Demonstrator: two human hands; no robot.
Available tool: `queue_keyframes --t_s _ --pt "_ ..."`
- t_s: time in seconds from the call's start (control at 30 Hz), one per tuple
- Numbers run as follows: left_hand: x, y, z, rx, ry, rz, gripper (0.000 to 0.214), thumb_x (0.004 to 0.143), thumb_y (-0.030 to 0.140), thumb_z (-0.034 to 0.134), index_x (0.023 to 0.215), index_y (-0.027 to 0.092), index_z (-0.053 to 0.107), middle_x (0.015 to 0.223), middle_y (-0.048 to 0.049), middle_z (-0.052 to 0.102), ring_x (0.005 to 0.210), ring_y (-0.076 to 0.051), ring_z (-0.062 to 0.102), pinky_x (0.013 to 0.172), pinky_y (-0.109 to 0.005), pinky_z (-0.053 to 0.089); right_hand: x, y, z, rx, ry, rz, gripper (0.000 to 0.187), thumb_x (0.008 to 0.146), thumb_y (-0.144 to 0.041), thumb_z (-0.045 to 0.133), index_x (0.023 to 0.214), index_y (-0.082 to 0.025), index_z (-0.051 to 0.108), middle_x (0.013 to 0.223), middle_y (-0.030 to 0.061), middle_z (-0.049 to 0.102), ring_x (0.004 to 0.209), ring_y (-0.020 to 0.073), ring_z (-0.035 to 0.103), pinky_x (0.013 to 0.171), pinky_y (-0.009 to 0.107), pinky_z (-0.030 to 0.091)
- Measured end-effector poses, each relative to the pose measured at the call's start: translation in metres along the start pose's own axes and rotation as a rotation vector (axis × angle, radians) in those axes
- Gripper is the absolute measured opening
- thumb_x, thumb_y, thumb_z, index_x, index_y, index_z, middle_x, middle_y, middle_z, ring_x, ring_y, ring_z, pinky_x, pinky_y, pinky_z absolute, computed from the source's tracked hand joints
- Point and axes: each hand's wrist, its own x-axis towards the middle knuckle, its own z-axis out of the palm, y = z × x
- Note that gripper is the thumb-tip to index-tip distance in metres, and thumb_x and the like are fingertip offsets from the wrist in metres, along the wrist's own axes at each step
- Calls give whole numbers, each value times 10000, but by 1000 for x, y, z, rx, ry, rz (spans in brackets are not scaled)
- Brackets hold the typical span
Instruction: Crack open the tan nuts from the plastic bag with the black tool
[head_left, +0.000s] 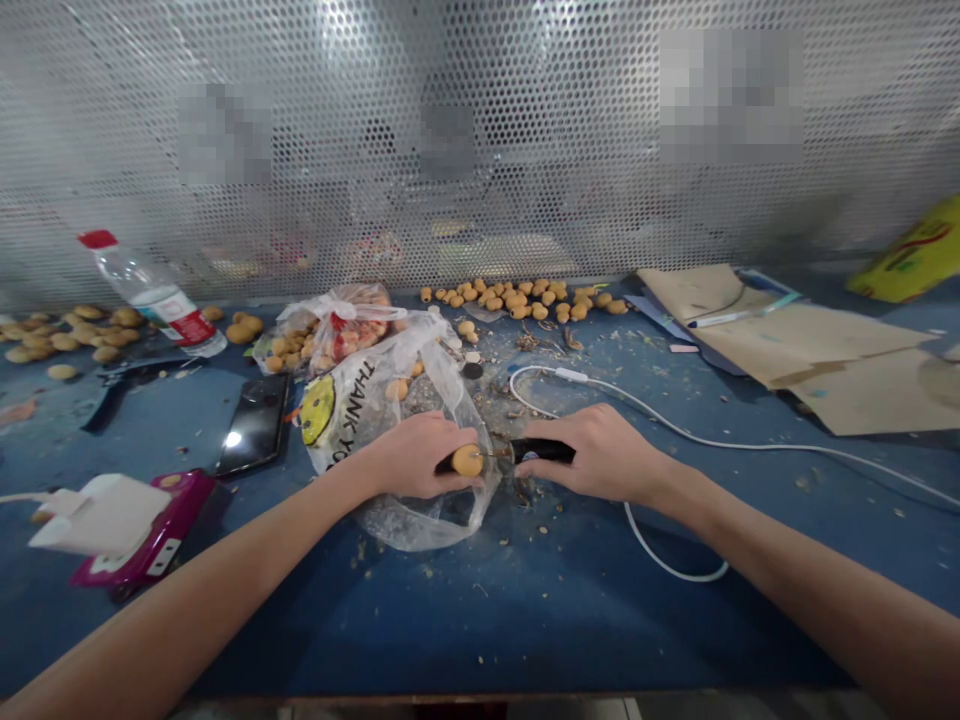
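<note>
My left hand [431,455] is closed around a small, round tan ball [467,460], with something dark showing beside it between the fingers. Facing it from the right, my right hand [600,450] grips a black-handled tool [546,451]. A thin metal tip runs from the tool to the ball and appears to touch it; how deep it goes I cannot tell. Under my left hand lies a clear plastic bag [420,525] printed with a yellow smiley and "THANK YOU", with a few similar balls inside. Brown scraps and crumbs lie below the tool.
More tan balls [517,298] line the perforated metal wall [525,180]. A knotted bag [352,330], phone [255,420], bottle [169,300] and magenta device with a white charger [112,515] stand left. A white cable [697,437] and brown paper [817,350] lie right.
</note>
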Motion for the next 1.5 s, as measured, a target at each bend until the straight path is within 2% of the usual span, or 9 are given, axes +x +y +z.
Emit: queue_keyframes --t_s 0.27,0.57,0.9,1.5 --pt "-1 -1 -1 -25 4 -2 277 918 460 502 824 203 467 676 -6 575 607 -155 511 734 -312 409 -1 -7 5 -10 -27 -78 428 907 -614 510 868 -241 715 635 10 690 556 146 587 524 274 249" --pt "-2 -2 0 -7 21 -14 360 918 550 492 814 207 462 680 -14 581 629 -168 525 732 -316 403 0 3 0 14 8 -11 440 927 -603 478 930 -232 714 633 10 683 554 146 578 528 276 260" --pt "0 0 -1 4 16 -10 369 922 558 484 815 205 458 688 -17 585 638 -171 534 725 -310 403 1 -1 0 -12 -20 13 429 932 -600 476 939 -237 704 659 10 694 581 153 595 538 285 283" --pt "0 1 -1 17 -6 -17 367 923 549 492 817 199 460 691 -9 585 638 -160 530 733 -304 404 -1 0 6 3 6 4 455 929 -621 469 956 -234 707 668 11 704 595 154 610 541 280 279"
